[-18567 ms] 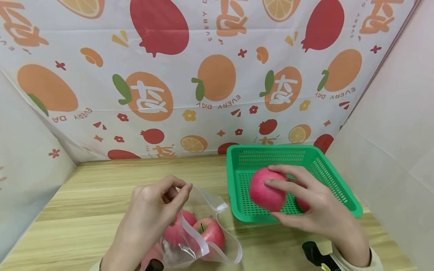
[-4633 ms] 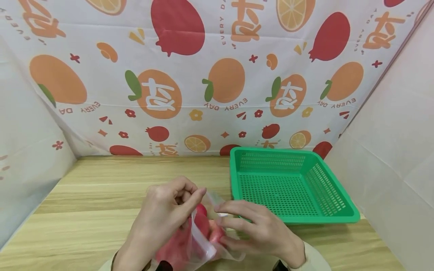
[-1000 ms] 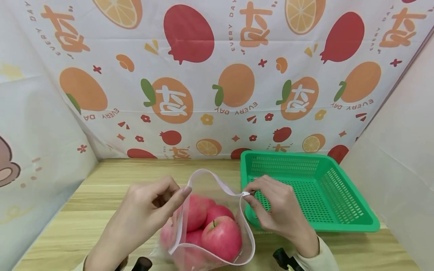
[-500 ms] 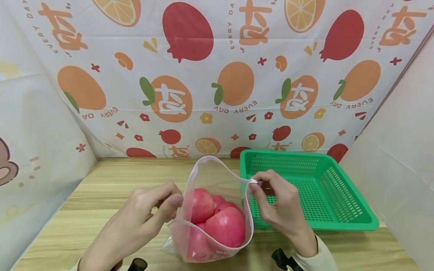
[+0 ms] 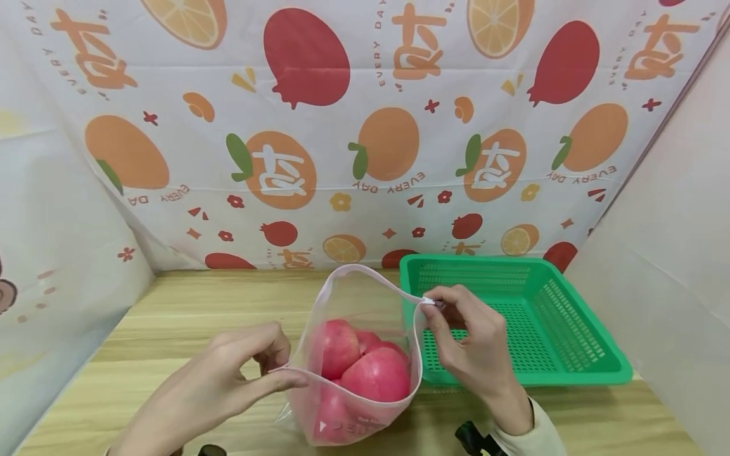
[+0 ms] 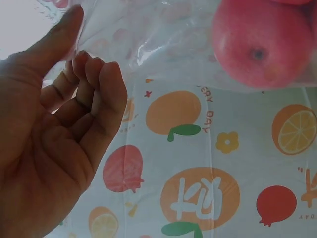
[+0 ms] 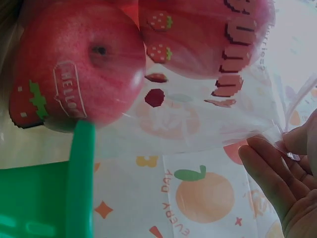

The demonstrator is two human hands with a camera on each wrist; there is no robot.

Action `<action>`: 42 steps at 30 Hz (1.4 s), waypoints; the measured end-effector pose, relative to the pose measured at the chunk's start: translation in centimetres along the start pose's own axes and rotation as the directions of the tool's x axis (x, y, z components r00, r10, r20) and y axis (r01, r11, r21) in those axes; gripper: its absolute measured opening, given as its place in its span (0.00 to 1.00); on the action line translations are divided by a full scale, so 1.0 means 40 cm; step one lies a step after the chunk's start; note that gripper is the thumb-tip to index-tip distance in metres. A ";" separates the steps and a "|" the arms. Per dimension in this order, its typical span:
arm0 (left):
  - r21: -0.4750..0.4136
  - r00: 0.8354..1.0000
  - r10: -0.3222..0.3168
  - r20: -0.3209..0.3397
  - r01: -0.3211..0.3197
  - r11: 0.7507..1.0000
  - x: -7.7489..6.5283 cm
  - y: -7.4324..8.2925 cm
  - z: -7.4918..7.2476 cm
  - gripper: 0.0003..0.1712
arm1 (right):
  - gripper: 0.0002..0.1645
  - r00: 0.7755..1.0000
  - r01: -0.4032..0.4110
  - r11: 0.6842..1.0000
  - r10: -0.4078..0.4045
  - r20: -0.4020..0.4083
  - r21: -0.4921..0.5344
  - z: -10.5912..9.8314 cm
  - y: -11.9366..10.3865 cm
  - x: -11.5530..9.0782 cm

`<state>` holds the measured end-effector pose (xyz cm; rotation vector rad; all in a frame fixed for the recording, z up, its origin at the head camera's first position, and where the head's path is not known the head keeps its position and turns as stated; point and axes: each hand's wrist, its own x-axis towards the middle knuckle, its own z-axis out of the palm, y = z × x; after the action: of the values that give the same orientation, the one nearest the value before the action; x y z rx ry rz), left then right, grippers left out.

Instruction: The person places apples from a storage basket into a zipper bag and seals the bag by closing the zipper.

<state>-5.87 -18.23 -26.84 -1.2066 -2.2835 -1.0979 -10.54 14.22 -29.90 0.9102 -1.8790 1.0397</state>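
Observation:
A clear zip bag (image 5: 365, 418) with a pale pink rim and printed pictures holds several red apples (image 5: 377, 375). Its mouth gapes in a wide loop. My left hand (image 5: 228, 373) pinches the left corner of the rim between thumb and fingers. At the right corner, my right hand (image 5: 473, 342) pinches the white zip slider (image 5: 428, 301). In the left wrist view an apple (image 6: 262, 44) shows through the film, right of the left hand (image 6: 64, 114). The right wrist view shows the right hand's (image 7: 292, 173) thumb and finger on the bag's corner, with printed apples (image 7: 84, 64) beside it.
A green plastic basket (image 5: 593, 373) with a slatted bottom stands right behind the right hand, its near left edge close to the bag. The wooden table (image 5: 217, 304) runs back to a fruit-printed cloth (image 5: 365, 215). Plain white cloth (image 5: 656, 285) hangs at the right.
Over the last second the bag has been lifted and pulled upright. My left hand has moved down and left along the rim to its corner. Earlier, apples went from the basket into the bag.

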 end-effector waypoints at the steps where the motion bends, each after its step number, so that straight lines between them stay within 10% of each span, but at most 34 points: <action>1: 0.004 1.000 0.014 -0.008 -0.014 1.000 -0.002 -0.003 -0.003 0.17 | 0.15 1.000 0.001 1.000 -0.001 -0.001 -0.002 -0.001 0.000 0.001; 20: 0.236 0.979 0.033 -0.200 0.015 0.972 0.014 -0.051 -0.047 0.12 | 0.14 0.994 -0.110 0.994 0.110 0.014 -0.016 -0.031 -0.003 0.005; 28: 0.313 0.951 -0.103 -0.292 0.197 0.929 0.022 -0.096 -0.047 0.21 | 0.12 0.969 -0.246 0.969 0.246 -0.015 -0.014 -0.029 0.005 0.007; 42: 0.309 0.932 -0.232 -0.279 0.315 0.897 0.055 -0.144 -0.050 0.17 | 0.09 0.897 -0.435 0.898 0.439 -0.053 0.066 -0.018 0.031 0.002</action>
<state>-11.94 -20.50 -26.98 -0.5943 -2.3747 -0.8180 -11.44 15.35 -29.98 0.4758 -2.0577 1.3722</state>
